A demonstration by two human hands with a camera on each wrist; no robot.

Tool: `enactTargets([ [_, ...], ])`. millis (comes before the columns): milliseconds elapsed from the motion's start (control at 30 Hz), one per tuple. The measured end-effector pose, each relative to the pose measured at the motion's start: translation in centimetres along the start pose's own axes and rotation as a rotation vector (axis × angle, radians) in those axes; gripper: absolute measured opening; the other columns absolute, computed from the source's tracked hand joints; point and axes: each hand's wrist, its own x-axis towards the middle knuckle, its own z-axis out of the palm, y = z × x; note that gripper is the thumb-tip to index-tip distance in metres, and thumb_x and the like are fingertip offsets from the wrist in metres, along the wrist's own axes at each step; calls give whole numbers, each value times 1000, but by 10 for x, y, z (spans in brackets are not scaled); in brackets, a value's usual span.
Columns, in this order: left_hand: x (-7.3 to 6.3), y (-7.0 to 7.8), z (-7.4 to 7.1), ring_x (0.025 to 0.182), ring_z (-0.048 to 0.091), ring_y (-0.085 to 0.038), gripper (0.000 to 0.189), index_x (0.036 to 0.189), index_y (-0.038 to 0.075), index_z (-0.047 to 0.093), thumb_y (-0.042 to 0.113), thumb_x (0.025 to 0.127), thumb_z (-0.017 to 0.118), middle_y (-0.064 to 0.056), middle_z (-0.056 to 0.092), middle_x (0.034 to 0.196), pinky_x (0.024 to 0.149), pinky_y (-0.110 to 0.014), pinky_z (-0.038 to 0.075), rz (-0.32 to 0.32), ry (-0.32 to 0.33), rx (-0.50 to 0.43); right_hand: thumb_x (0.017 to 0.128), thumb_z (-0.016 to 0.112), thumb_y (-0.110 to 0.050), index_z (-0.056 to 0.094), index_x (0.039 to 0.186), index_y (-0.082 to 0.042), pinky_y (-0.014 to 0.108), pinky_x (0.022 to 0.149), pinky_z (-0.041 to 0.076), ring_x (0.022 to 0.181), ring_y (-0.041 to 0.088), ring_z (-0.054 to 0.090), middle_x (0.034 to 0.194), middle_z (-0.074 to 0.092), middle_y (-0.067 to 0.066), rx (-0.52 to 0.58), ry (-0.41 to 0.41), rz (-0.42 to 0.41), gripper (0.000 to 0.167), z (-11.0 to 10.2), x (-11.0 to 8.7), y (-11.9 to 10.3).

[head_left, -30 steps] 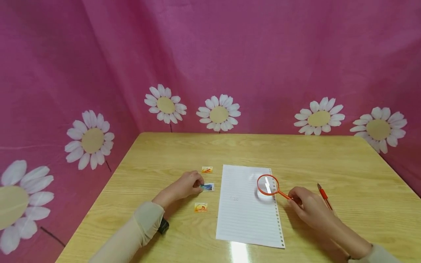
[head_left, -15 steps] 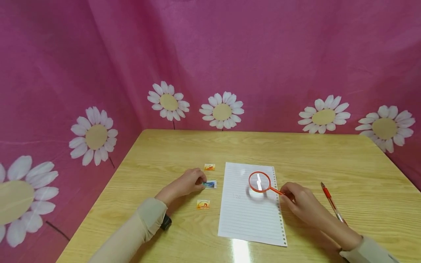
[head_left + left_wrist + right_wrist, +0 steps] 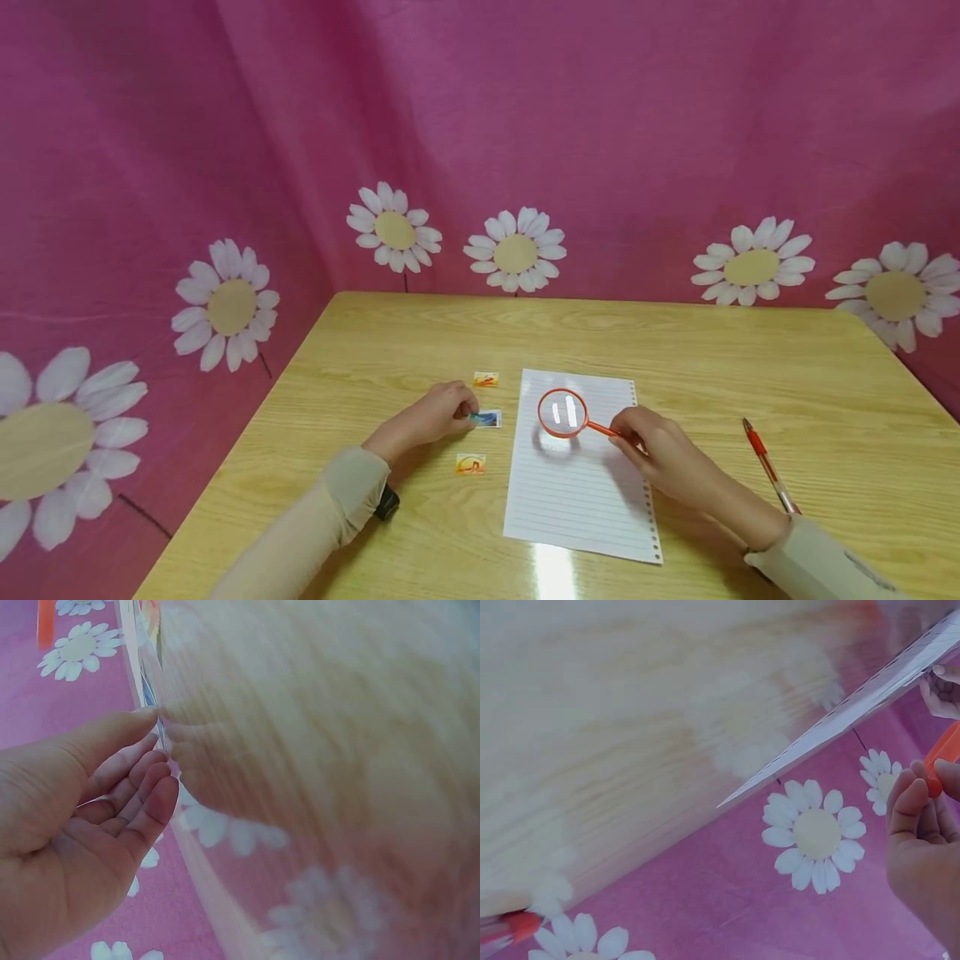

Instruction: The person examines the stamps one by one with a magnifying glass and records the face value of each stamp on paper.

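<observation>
Right hand (image 3: 663,454) around magnifier handle (image 3: 601,428)

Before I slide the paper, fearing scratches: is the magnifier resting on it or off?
Off: the magnifier casts an offset shadow on the paper below.

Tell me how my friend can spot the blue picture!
On the wooden table, find the lined paper. Just left of it in the head view, the left hand touches the blue picture, the middle one of three. Unlike the yellow-orange pictures above and below, it is mostly blue with a white edge.
</observation>
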Motion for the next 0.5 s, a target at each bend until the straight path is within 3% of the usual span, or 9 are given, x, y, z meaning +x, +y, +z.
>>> enactTargets([
  [267,0,-1,0,81,52,-14,12,101,2,66,9,92,67,-9,61,95,73,-23,47,-13,-16,-39,70,77,12,60,84,-8,10,62,42,71,-1,50,78,61,-5,11,24,-87,29,14,14,3],
  [500,1,-3,1,82,55,-14,11,98,3,67,10,91,69,-8,61,93,74,-22,47,6,2,8,69,77,12,61,85,-7,8,65,42,72,2,53,79,62,-3,30,35,-134,30,23,23,2],
])
